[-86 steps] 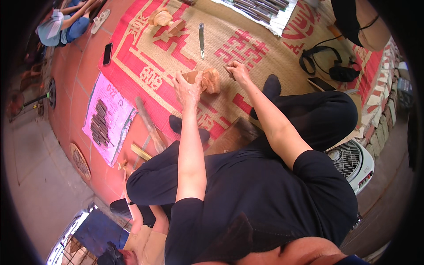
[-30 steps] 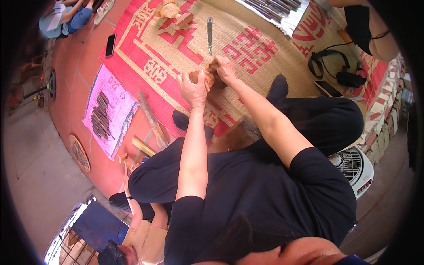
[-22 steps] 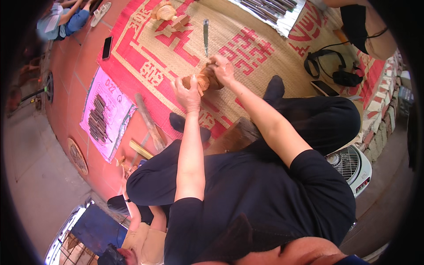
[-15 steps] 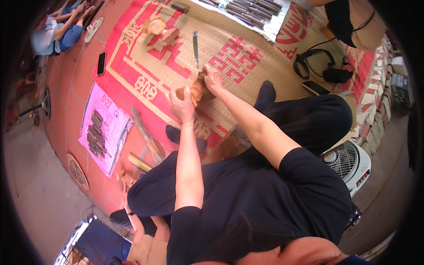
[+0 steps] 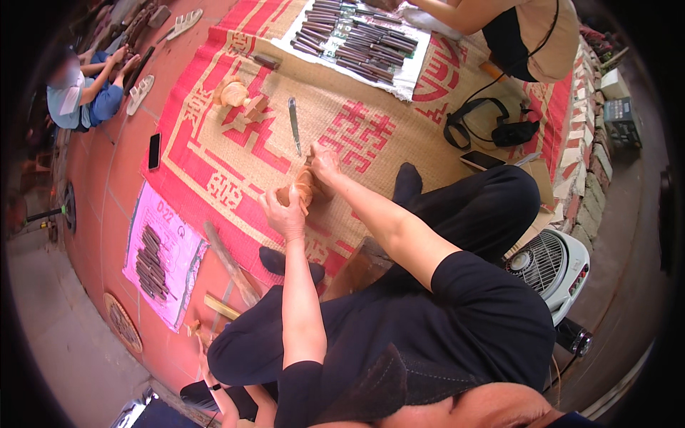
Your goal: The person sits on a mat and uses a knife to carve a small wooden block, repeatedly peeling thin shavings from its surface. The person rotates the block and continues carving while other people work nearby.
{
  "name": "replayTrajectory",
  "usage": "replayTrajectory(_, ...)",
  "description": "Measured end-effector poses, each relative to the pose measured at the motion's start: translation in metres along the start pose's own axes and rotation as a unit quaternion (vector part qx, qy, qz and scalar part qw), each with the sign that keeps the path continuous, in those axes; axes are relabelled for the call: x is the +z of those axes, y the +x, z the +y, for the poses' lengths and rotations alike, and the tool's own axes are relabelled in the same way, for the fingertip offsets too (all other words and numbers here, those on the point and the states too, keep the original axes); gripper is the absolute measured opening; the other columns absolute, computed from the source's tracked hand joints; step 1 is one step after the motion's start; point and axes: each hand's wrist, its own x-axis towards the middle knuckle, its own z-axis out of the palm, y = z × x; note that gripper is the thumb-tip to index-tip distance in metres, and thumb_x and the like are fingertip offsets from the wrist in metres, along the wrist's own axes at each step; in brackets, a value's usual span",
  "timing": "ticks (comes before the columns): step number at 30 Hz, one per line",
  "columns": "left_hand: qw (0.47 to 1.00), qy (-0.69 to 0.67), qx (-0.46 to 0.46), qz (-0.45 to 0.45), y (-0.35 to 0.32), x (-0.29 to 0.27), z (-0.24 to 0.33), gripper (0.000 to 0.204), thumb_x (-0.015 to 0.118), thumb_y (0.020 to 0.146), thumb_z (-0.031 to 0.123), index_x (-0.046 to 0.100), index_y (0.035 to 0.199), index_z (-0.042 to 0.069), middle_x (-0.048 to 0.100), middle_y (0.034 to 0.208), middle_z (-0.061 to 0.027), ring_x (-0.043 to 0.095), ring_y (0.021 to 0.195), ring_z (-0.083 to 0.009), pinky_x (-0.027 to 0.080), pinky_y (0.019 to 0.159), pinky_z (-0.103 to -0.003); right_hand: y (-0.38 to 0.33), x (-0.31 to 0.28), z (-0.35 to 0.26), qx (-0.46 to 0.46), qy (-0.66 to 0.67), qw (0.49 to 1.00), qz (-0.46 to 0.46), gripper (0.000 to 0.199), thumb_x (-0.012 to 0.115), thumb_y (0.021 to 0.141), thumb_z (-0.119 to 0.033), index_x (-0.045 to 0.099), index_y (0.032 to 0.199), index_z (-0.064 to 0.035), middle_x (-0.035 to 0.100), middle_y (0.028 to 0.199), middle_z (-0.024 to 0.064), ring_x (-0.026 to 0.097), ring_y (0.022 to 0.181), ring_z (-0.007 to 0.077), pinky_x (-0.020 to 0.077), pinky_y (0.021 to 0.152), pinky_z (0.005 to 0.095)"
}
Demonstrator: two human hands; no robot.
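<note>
Wooden carving (image 5: 303,187) between left hand (image 5: 285,214) and right hand (image 5: 326,164)

From my remote view, the carving lies straight ahead of the seated person, over the mat (image 5: 421,143), with a hand at either side of it. Its longer line seems to slant from lower left to upper right, though fingers cover both ends and I can't be sure. The left hand sits lower and closer to the body, its thumb and fingers curled around a blocky end. The right hand reaches farther out, fingers bent and gathered against the upper right side; I cannot tell whether anything small is pinched there. Both touch the piece, so neither is nearer. I also can't tell if the carving rests on the mat or hangs just above it.

Just beyond the right hand lies a slim metal tool (image 5: 294,125), its near end pointing toward the hands. A second carving (image 5: 232,94) lies farther off to the left.

The woven mat, red and straw-coloured, covers red floor tiles (image 5: 103,214). Dark-handled tools (image 5: 371,53) lie on a white sheet beyond, and more sticks (image 5: 151,264) on a pink sheet (image 5: 183,267) to the left. A co-worker (image 5: 539,36) crouches at upper right; a fan (image 5: 546,264) stands by the person's right side.
</note>
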Motion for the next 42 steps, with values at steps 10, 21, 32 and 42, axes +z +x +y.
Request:
replayTrajectory(10, 1.0, -0.004, 0.001, -0.001, -0.006, -0.005, 0.01, 0.032, 0.068, 0.078, 0.032, 0.058, 0.093, 0.006, 0.052, 0.094, -0.0125, 0.057, 0.086, -0.0322, 0.047, 0.075, -0.042, -0.008, 0.022, 0.002, 0.025, 0.011, 0.999, -0.029, 0.018, 0.065, 0.077, -0.018, 0.056, 0.087, -0.0066, 0.062, 0.088, 0.0156, 0.058, 0.09, 0.0368, 0.0453, 0.072, 0.0471)
replayTrajectory(21, 1.0, 0.012, 0.001, 0.003, -0.011, -0.006, 0.015, 0.035, 0.07, 0.077, 0.034, 0.057, 0.092, 0.006, 0.051, 0.093, -0.0126, 0.057, 0.086, -0.0324, 0.048, 0.074, -0.042, -0.018, 0.027, -0.001, -0.085, 0.001, 0.996, -0.016, 0.02, 0.067, 0.074, -0.018, 0.055, 0.084, -0.0055, 0.06, 0.077, 0.0154, 0.059, 0.078, 0.0348, 0.0464, 0.067, 0.0446)
replayTrajectory(32, 1.0, 0.0, 0.006, 0.002, -0.016, -0.008, 0.015, 0.032, 0.07, 0.077, 0.032, 0.058, 0.091, 0.006, 0.051, 0.093, -0.0119, 0.057, 0.086, -0.0306, 0.048, 0.074, -0.041, -0.02, 0.02, -0.01, -0.126, -0.043, 0.989, -0.065, 0.024, 0.071, 0.073, -0.023, 0.056, 0.086, -0.0086, 0.063, 0.082, 0.014, 0.061, 0.081, 0.0352, 0.0474, 0.069, 0.0446)
replayTrajectory(42, 1.0, -0.021, 0.006, 0.005, -0.025, -0.002, 0.007, 0.033, 0.072, 0.073, 0.031, 0.057, 0.091, 0.006, 0.051, 0.095, -0.0128, 0.056, 0.088, -0.0326, 0.049, 0.074, -0.044, -0.013, 0.023, -0.008, -0.198, -0.111, 0.97, -0.08, 0.015, 0.05, 0.084, -0.017, 0.062, 0.084, -0.0082, 0.067, 0.088, 0.0157, 0.065, 0.077, 0.0364, 0.0511, 0.067, 0.0494)
